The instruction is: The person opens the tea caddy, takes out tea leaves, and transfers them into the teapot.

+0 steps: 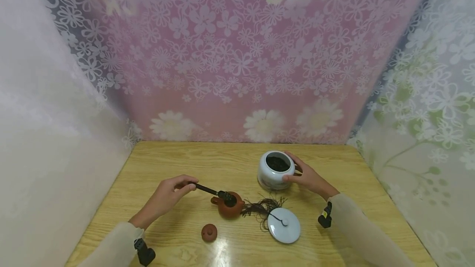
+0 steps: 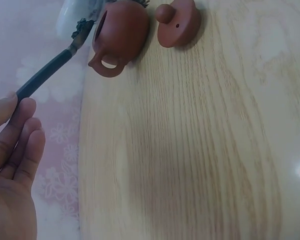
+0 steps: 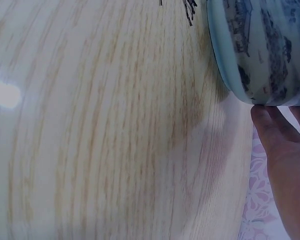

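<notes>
My left hand (image 1: 171, 195) pinches the end of a dark-handled tea scoop (image 1: 205, 188) between thumb and fingers. Dark tea leaves (image 2: 80, 28) sit heaped on the scoop's far end, right at the mouth of a small reddish-brown clay teapot (image 1: 229, 210). That teapot stands upright, its handle towards my left hand. To the right, my right hand (image 1: 309, 178) grips the side of a white porcelain tea jar (image 1: 275, 176), thumb and fingers spread round it. The jar leans slightly and holds dark leaves; blue painted patterns show on its wall in the right wrist view.
A clay teapot lid (image 1: 209, 233) lies in front of the teapot. Right of the teapot is a white jar lid (image 1: 285, 226), with a dark tassel (image 1: 261, 206) beside it. The wooden table (image 1: 178, 155) ends at a flowered pink curtain (image 1: 237, 73).
</notes>
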`<state>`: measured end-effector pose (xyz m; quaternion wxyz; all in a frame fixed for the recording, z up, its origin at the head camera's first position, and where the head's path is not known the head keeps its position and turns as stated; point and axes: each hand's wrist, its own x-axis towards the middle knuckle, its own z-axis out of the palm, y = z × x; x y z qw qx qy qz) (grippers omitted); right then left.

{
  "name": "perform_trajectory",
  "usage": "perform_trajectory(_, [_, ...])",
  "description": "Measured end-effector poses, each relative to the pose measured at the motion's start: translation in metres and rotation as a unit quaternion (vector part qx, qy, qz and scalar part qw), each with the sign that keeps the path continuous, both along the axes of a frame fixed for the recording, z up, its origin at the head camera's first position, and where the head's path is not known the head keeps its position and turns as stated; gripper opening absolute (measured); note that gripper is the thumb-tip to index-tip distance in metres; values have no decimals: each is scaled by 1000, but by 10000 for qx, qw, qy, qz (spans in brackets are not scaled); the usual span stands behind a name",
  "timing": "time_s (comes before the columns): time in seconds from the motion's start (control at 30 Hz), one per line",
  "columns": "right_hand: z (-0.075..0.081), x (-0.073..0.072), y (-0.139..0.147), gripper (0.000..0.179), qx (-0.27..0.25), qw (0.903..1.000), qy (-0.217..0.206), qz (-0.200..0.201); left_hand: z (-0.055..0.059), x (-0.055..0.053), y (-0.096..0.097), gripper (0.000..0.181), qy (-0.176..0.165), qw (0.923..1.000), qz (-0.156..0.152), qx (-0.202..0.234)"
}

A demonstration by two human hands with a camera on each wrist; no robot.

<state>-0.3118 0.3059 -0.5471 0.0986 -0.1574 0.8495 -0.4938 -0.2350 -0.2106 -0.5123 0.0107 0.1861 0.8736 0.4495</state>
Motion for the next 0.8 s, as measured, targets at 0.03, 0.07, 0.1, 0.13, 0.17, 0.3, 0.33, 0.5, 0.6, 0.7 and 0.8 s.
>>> perform_trajectory(0.03, [0, 0, 0, 96, -4, 10000, -4, -1, 1, 0, 1, 26, 64, 10000, -43, -49])
perform_trajectory(0.07, [0, 0, 0, 96, -7, 10000, -6, 1, 1, 0, 1, 26, 129, 9998, -81, -102])
perform_trajectory(0.1, [0, 0, 0, 96, -1, 10000, -4, 3, 2, 0, 3, 26, 194, 9996, -114, -151])
perform_trajectory(0.13, [0, 0, 0, 96, 2, 10000, -6, 5, 3, 0, 4, 25, 258, 9994, -143, -199])
perform_trajectory(0.17, [0, 0, 0, 96, 6, 10000, -8, 7, 4, -1, 5, 24, 338, 9989, -177, -255])
perform_trajectory(0.3, [0, 0, -1, 97, 31, 10000, -4, -2, 7, -2, 11, 23, 810, 9944, -398, -557])
perform_trajectory(0.33, [0, 0, -1, 96, 26, 10000, -11, -2, 8, -2, 12, 22, 964, 9920, -475, -656])
perform_trajectory(0.5, [-1, 0, 0, 96, 17, 10000, -20, -1, 14, -1, 21, 23, 2071, 9664, -867, -1252])
perform_trajectory(0.6, [-1, 0, 1, 96, 28, 10000, -9, -6, 18, 0, 25, 25, 2852, 9393, -1083, -1568])
perform_trajectory(0.7, [-1, -1, 1, 96, 31, 10000, 0, -8, 22, 1, 27, 26, 3513, 9097, -1298, -1793])
perform_trajectory(0.8, [-1, -1, 1, 96, 5, 10000, -18, -5, 26, 1, 28, 25, 4064, 8802, -1457, -1972])
